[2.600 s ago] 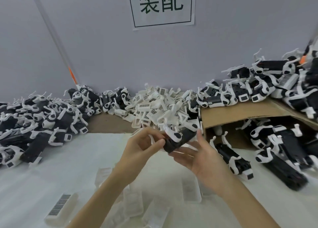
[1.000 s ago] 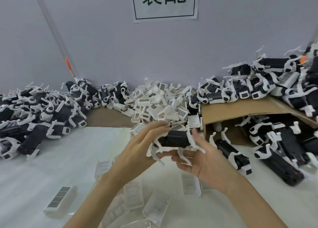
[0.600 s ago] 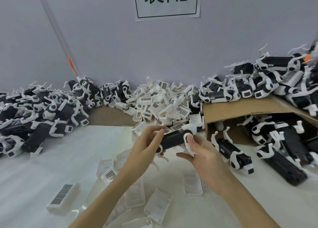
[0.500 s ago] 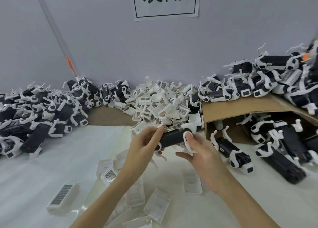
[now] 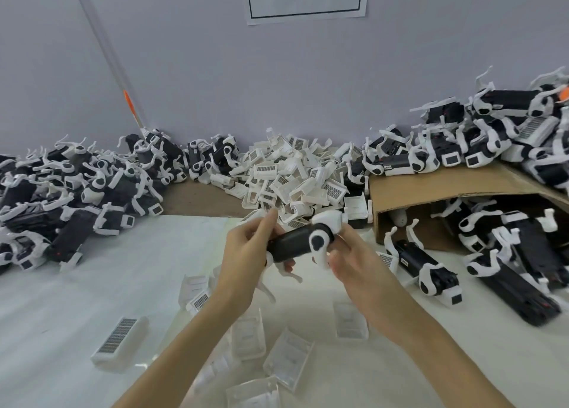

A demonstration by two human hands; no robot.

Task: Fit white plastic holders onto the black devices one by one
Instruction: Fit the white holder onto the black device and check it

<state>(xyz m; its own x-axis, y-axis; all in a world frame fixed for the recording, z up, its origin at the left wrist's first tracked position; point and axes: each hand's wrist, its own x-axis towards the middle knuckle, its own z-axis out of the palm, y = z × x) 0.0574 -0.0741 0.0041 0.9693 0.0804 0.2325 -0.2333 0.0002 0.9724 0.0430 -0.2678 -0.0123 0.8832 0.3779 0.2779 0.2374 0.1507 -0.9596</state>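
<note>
Device [image 5: 289, 247] held crosswise; holder [image 5: 323, 238] end tilts up rightward.

A: Lighting? 
B: Bright, even, diffuse; only faint soft shadows on the bench [image 5: 77, 299].
A: Quality? 
B: Fisheye bending at 3 and 9 o'clock. Slight blur overall, worse at 6.

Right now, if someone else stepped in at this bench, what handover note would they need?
Left hand grips the black device at its left end. Right hand holds the end wearing a white plastic holder.
Loose holders are heaped at the back centre.
Done: fitted devices piled at left and on the cardboard box at right.
Left: finish seating this holder, then carry on through the heap.
</note>
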